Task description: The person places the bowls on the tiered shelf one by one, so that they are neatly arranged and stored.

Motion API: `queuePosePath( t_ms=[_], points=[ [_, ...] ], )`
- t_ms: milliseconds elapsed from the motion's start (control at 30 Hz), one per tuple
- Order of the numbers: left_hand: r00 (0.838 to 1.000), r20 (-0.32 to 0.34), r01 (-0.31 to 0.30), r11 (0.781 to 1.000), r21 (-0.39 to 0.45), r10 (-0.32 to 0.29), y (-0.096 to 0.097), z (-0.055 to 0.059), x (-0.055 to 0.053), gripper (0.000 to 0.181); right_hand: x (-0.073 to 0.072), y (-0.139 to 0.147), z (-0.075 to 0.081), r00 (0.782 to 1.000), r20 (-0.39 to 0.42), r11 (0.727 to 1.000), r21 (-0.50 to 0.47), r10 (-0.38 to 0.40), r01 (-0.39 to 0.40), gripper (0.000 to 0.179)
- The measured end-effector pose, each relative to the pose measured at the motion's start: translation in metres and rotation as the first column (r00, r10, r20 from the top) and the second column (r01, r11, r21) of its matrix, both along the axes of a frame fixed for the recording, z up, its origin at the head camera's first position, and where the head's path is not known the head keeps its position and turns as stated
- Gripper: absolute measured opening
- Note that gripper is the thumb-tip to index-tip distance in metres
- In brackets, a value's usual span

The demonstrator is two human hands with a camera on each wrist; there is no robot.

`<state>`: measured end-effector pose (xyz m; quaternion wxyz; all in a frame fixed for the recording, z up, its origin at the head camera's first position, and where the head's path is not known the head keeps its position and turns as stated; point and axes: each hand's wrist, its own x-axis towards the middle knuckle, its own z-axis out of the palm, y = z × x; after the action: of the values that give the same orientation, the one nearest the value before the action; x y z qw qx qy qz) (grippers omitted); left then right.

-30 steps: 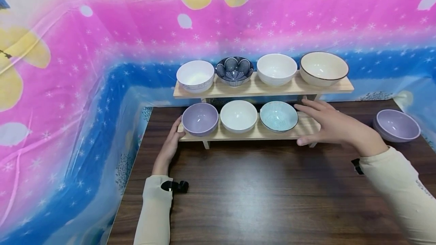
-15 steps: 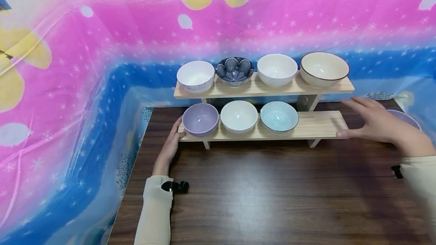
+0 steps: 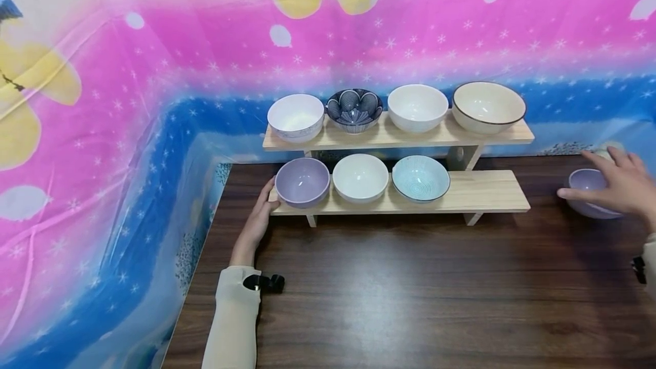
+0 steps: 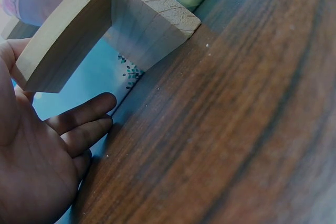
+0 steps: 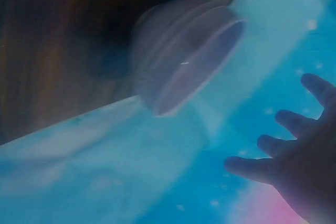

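With its thumb and forefinger, my left hand (image 3: 256, 215) grips the left end of the two-tier wooden shelf (image 3: 487, 189), beside a purple bowl (image 3: 302, 181). In the left wrist view, the plank's corner lies between thumb and forefinger while the other fingers extend below. At the far right, my right hand (image 3: 622, 184) spreads its fingers above another purple bowl (image 3: 586, 180) on the table, partly covering it. The right wrist view shows this ridged bowl (image 5: 184, 51) apart from the fingers; whether it is one bowl or a stack, I cannot tell.
The lower tier also bears a white bowl (image 3: 360, 178) and a light blue bowl (image 3: 421, 178). Above stand a patterned white bowl (image 3: 296, 118), a dark patterned bowl (image 3: 354, 110), a white bowl (image 3: 417, 108) and a cream bowl (image 3: 488, 107). A colourful cloth (image 3: 435, 27) hangs behind.
My right hand has moved right, from beside the light blue bowl, past the shelf's right end, to the purple bowl on the table. The left hand stays at the shelf's end.
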<state>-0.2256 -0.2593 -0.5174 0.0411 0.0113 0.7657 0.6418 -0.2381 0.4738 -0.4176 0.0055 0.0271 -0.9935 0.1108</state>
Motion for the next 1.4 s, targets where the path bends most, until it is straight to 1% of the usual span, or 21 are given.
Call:
queuePosePath(
  t_ms=[133, 267, 467, 600, 733, 867, 1067, 1233, 1400],
  points=[
    [1.000, -0.008, -0.002, 1.000, -0.002, 0.002, 0.000, 0.000, 0.001, 0.074, -0.002, 0.017, -0.010, 0.999, 0.024, 0.999, -0.018, -0.042, 0.042, 0.124],
    [1.000, -0.020, 0.006, 1.000, -0.002, -0.006, -0.001, -0.001, 0.001, 0.074, -0.003, 0.029, -0.021, 0.995, 0.040, 0.996, -0.014, -0.090, 0.091, 0.126],
    [1.000, -0.025, 0.019, 1.000, -0.001, -0.019, -0.002, -0.001, 0.002, 0.074, -0.003, 0.038, -0.036, 0.985, 0.063, 0.986, -0.019, -0.163, 0.165, 0.130],
    [0.999, -0.030, 0.020, 1.000, -0.001, -0.020, -0.001, -0.001, 0.002, 0.075, -0.004, 0.039, -0.043, 0.977, 0.093, 0.980, -0.019, -0.194, 0.196, 0.132],
    [0.999, -0.028, 0.016, 1.000, -0.005, -0.017, -0.001, -0.001, 0.003, 0.074, -0.006, 0.039, -0.046, 0.977, 0.107, 0.983, -0.011, -0.183, 0.185, 0.132],
    [1.000, -0.019, 0.011, 1.000, -0.009, -0.011, -0.001, 0.000, 0.003, 0.074, -0.009, 0.037, -0.048, 0.980, 0.120, 0.986, -0.033, -0.157, 0.162, 0.131],
    [1.000, -0.020, 0.011, 1.000, -0.010, -0.011, -0.001, 0.000, 0.004, 0.074, -0.011, 0.032, -0.048, 0.973, 0.147, 0.981, -0.052, -0.179, 0.188, 0.133],
    [1.000, -0.023, 0.013, 1.000, -0.015, -0.014, -0.001, 0.000, 0.003, 0.074, -0.013, 0.032, -0.047, 0.972, 0.161, 0.981, -0.056, -0.173, 0.184, 0.129],
    [1.000, -0.019, 0.015, 1.000, -0.016, -0.015, 0.000, 0.001, 0.003, 0.074, -0.016, 0.029, -0.050, 0.962, 0.194, 0.976, -0.064, -0.194, 0.210, 0.125]
  ],
)
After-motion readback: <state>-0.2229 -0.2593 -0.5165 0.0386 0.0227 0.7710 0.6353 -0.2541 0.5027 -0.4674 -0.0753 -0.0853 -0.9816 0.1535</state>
